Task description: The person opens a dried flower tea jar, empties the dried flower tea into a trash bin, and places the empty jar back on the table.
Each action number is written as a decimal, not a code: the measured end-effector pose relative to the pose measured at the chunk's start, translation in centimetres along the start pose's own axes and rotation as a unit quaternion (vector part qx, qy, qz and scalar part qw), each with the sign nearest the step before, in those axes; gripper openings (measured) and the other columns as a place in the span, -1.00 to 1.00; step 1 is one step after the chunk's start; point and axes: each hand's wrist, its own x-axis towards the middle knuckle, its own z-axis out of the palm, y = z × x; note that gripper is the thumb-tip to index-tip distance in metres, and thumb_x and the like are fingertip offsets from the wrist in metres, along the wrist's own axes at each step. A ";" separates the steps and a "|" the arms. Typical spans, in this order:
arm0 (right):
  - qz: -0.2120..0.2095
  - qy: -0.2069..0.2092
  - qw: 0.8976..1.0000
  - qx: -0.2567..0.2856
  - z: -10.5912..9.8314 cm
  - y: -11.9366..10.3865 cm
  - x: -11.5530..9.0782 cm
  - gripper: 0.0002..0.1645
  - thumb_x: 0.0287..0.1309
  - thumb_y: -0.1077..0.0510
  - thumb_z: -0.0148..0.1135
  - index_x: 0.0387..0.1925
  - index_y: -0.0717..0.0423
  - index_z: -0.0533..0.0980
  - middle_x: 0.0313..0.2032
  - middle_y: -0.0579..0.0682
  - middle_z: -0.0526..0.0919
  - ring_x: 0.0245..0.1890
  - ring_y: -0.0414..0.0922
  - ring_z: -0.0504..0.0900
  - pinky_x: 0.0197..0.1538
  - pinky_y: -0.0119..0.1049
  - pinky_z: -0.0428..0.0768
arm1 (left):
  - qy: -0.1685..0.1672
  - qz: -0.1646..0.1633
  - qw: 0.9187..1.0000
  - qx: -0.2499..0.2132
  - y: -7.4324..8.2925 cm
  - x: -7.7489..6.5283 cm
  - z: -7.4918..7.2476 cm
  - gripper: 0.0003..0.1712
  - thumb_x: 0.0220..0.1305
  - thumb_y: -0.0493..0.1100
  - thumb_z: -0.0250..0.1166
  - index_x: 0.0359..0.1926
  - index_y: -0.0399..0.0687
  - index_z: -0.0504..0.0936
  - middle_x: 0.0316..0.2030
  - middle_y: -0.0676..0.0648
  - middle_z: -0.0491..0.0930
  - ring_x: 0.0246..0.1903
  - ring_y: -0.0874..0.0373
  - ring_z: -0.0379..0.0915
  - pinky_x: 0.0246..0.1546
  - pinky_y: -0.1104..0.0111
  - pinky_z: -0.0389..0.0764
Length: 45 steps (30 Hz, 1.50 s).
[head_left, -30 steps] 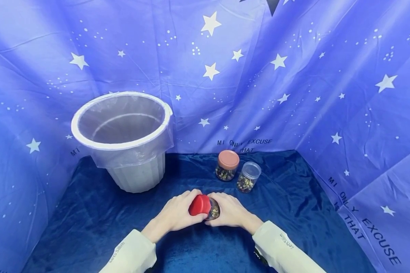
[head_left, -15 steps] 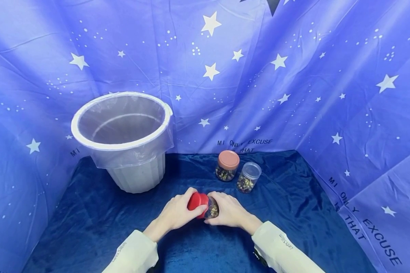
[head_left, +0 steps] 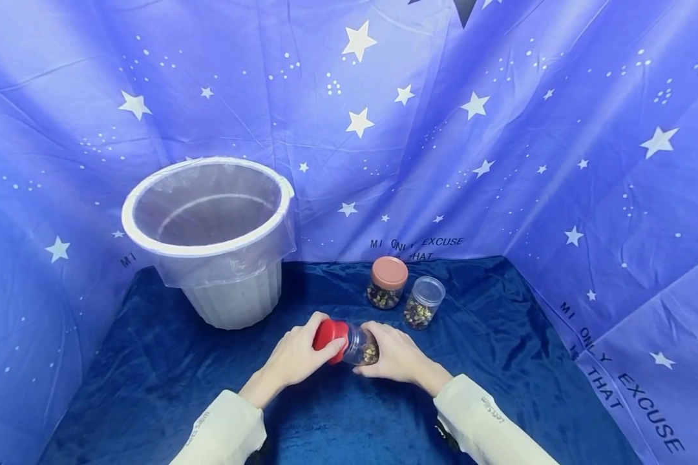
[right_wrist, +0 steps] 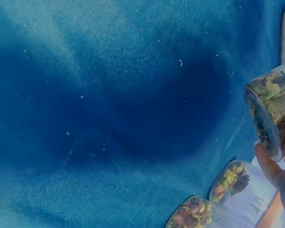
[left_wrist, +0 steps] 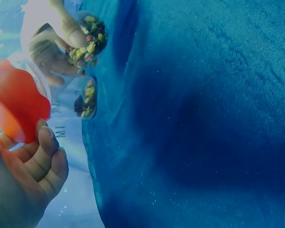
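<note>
Over the dark blue cloth, my left hand (head_left: 291,358) grips a wavy-edged red lid (head_left: 329,340). Facing it, my right hand (head_left: 400,356) holds a clear jar (head_left: 362,347) tilted on its side, its mouth towards the lid. The jar's clear neck shows beside the lid; I cannot tell whether the two still touch. Dried mixed pieces, yellow, reddish and dark, lie towards the jar's base (right_wrist: 270,109) in the right wrist view. In the left wrist view, curled fingertips (left_wrist: 47,140) press the lid's edge.
Behind the hands stand a jar with a pink lid (head_left: 389,274) and a clear-lidded jar (head_left: 424,302), both partly filled with dried pieces. A white bin (head_left: 232,300) with a plastic liner is at the back left. Starry blue curtains (head_left: 477,161) enclose the cloth-covered table (head_left: 326,426).
The left hand has turned with the red lid and shifted slightly left and up. The right hand has drawn the jar slightly right, and more of its clear neck shows.
</note>
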 end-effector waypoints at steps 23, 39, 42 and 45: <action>0.015 -0.004 1.000 0.002 -0.6 0.7 -0.4 -0.18 -0.28 -0.27 0.55 0.05 -0.03 0.50 -0.19 -0.13 0.65 -0.20 -0.18 0.61 -0.16 -0.16 0.59 | 0.035 -0.027 0.984 0.175 -3.9 -1.8 -3.4 -0.33 0.09 0.38 0.26 0.01 0.03 0.44 -0.42 0.01 0.60 -0.54 0.21 0.44 -0.59 0.37 0.41; 0.027 -0.003 1.000 0.002 -1.0 0.8 -0.7 -0.16 -0.26 -0.29 0.52 0.07 0.00 0.49 -0.12 -0.06 0.67 -0.16 -0.15 0.63 -0.11 -0.14 0.60 | 0.028 -0.067 0.966 0.249 -7.9 -3.5 -5.8 -0.29 0.04 0.41 0.28 0.01 0.02 0.47 -0.48 -0.05 0.58 -0.57 0.05 0.49 -0.62 0.27 0.38; 0.025 -0.002 1.000 0.001 -1.0 0.8 -0.6 -0.15 -0.25 -0.30 0.52 0.07 0.00 0.49 -0.12 -0.07 0.67 -0.16 -0.16 0.63 -0.11 -0.15 0.60 | 0.026 -0.089 0.963 0.251 -8.9 -3.8 -6.5 -0.28 0.05 0.40 0.27 0.03 0.00 0.45 -0.48 -0.07 0.58 -0.56 0.01 0.51 -0.62 0.24 0.39; 0.023 0.000 1.000 0.002 -1.1 0.9 -0.6 -0.16 -0.26 -0.30 0.52 0.06 -0.01 0.49 -0.13 -0.07 0.67 -0.17 -0.16 0.63 -0.12 -0.15 0.60 | 0.022 -0.101 0.963 0.250 -9.5 -4.0 -7.2 -0.27 0.07 0.39 0.27 0.04 -0.03 0.44 -0.47 -0.09 0.58 -0.54 0.01 0.51 -0.61 0.23 0.39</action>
